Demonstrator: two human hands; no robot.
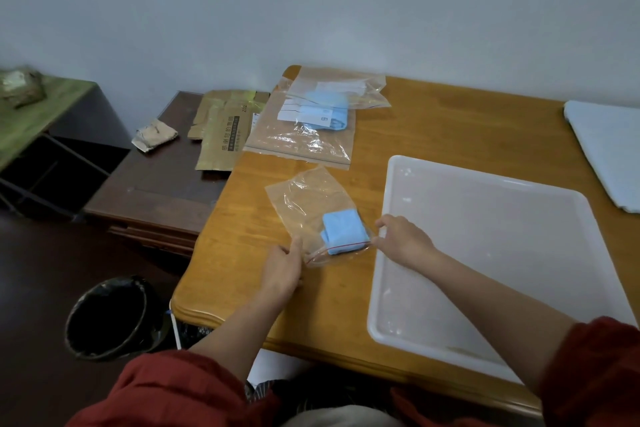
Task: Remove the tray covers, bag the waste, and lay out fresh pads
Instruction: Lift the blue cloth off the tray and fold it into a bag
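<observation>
A small clear zip bag (313,208) with a red seal line lies on the wooden table (433,121), and a folded blue pad (343,230) sits inside it near the seal. My left hand (282,270) pinches the left end of the seal. The seal's right end is pinched by my right hand (403,241). A large white tray (491,263) lies to the right, bare inside. Further back lie larger clear bags (311,121) holding blue folded material and white paper. A stack of pale sheets (609,149) rests at the table's far right.
A black-lined bin (110,317) stands on the floor left of the table. A dark low cabinet (156,191) beside the table carries flattened brown cardboard (221,130) and a crumpled wrapper (154,135). A green table (31,118) stands at the far left.
</observation>
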